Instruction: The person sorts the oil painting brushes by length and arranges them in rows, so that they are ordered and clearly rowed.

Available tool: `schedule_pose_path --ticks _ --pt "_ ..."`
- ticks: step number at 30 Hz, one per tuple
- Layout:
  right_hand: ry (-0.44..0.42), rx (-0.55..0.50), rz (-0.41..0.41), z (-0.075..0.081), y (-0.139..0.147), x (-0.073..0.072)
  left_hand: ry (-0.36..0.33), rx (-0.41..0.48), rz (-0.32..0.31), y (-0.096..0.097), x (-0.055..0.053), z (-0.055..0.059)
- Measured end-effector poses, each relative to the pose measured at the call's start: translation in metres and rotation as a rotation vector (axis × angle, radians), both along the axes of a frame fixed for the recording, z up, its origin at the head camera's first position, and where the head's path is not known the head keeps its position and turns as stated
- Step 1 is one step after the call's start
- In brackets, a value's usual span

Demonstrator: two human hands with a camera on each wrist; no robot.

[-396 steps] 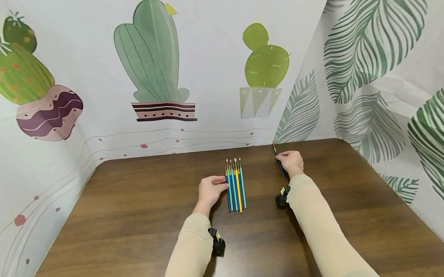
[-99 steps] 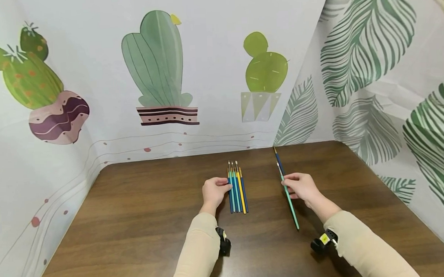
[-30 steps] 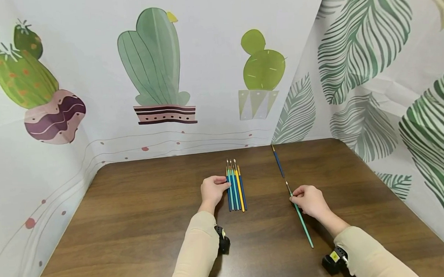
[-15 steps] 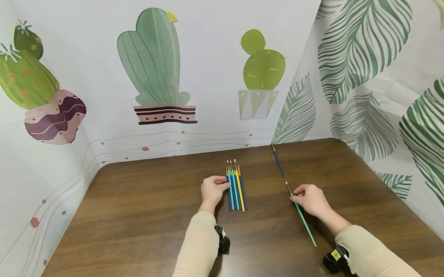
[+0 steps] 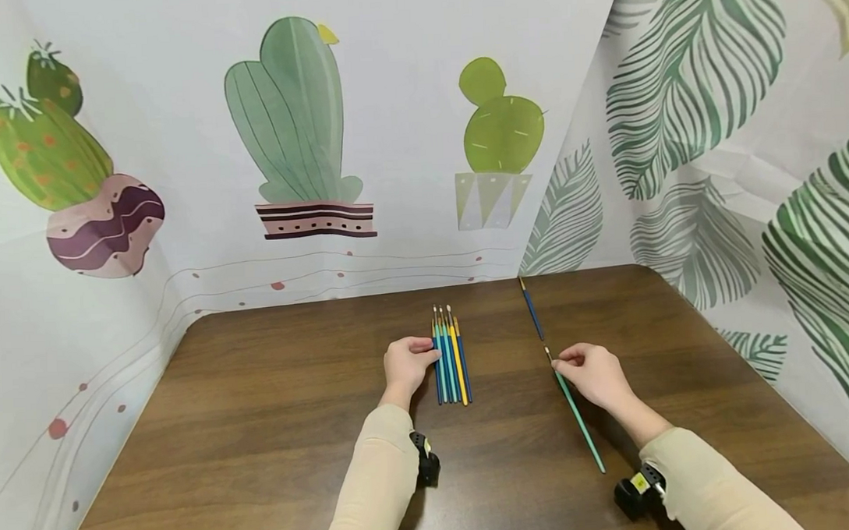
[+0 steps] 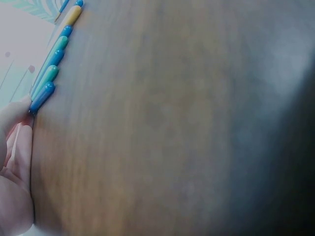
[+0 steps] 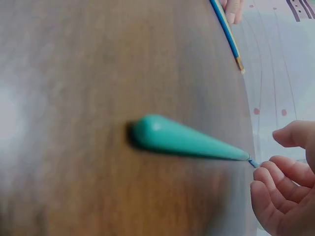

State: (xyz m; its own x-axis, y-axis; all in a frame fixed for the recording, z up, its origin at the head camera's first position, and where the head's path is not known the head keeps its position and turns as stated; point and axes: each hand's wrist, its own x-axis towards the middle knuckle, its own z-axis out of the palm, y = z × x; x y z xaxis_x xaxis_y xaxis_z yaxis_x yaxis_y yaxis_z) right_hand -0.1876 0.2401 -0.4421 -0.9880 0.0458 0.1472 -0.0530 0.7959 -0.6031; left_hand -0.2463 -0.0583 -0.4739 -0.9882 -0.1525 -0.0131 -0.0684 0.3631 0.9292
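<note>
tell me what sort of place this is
Probably an indoor corner set up for filming handiwork: a wooden table, a cactus-print sheet behind it, and a small black camera on each wrist.

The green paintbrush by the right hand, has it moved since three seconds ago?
Yes, the green paintbrush has moved farther from the table's back edge, and a bit to the right.

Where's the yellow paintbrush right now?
In the head view, the yellow paintbrush lies near the middle of the table, second from right in the row of brushes beside the left hand, just left of a blue brush.
</note>
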Motion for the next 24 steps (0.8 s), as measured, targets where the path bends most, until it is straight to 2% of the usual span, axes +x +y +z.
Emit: schedule_pose_path --ticks 11,18,24 --pt "0.071 -0.071 -0.038 -0.001 -0.014 -0.009 -0.006 -0.004 0.002 0.000 0.002 0.001" --pt "0.032 -0.229 -0.026 -0.007 -0.027 -0.014 -0.007 0.005 0.003 0.000 0.001 0.001" --pt "0.030 -0.299 -0.008 -0.010 -0.038 -0.017 -0.012 0.006 0.002 0.000 0.001 0.001"
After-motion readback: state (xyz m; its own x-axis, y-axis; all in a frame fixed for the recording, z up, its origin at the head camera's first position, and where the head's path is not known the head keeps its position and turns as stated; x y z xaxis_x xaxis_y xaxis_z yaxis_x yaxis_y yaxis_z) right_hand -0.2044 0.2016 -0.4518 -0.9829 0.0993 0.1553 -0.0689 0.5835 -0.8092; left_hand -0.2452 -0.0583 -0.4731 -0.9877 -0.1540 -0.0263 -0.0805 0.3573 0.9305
